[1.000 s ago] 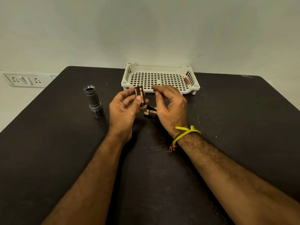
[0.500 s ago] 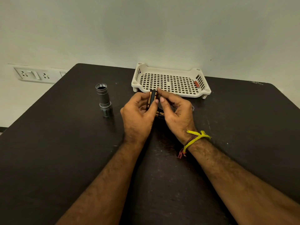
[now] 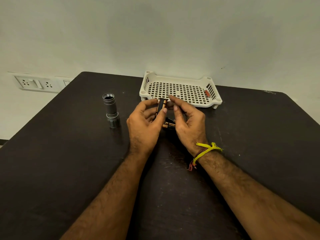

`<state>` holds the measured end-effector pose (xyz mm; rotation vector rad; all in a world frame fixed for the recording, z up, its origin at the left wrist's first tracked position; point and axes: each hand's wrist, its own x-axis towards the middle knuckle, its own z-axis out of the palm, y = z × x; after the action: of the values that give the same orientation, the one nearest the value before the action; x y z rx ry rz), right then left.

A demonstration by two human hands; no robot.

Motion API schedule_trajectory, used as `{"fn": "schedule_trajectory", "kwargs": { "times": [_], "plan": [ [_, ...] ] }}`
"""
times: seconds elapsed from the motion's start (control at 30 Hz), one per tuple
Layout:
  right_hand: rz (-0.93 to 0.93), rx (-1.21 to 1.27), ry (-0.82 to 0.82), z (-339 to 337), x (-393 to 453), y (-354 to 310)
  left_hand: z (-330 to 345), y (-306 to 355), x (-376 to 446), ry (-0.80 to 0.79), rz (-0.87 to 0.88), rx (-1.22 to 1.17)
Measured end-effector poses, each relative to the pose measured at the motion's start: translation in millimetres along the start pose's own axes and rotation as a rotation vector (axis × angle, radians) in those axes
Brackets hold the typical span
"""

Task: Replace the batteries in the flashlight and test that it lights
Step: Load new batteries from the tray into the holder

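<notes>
Dark worktop [image 3: 69, 170] carries everything we need, with the white basket [image 3: 180, 90] at its far edge and the grey flashlight [image 3: 111, 110] standing upright to our left, open end up, head down, untouched and well apart from our hands. A second ago our right hand [image 3: 188, 125] hung back from the battery holder [image 3: 161, 105]; now its fingertips have closed in on the holder's top while our left hand [image 3: 143, 125] pinches it between thumb and fingers. We judge that we are seating or checking the cells before sliding the holder back into the tube. Its long axis runs nearly upright, tipped slightly, top end toward the basket. Spare batteries [image 3: 168, 125] lie flat on the worktop beneath our hands, pointing roughly left to right.
</notes>
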<state>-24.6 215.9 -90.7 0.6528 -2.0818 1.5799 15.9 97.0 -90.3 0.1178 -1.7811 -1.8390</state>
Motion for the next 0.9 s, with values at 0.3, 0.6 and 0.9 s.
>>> {"fn": "schedule_trajectory", "kwargs": {
  "times": [0.3, 0.6, 0.9],
  "plan": [
    [-0.041, -0.102, 0.011, 2.3, -0.2, 0.9, -8.1, -0.3, 9.0, -0.056, -0.229, -0.317],
    [-0.076, -0.098, -0.048, 0.7, 1.1, 0.9, -10.1, -2.1, 8.2, -0.055, -0.180, -0.255],
    [-0.063, -0.235, 0.031, -0.6, 3.6, 1.8, -3.5, -1.7, 7.8, -0.019, -0.153, -0.217]
  ]
}}
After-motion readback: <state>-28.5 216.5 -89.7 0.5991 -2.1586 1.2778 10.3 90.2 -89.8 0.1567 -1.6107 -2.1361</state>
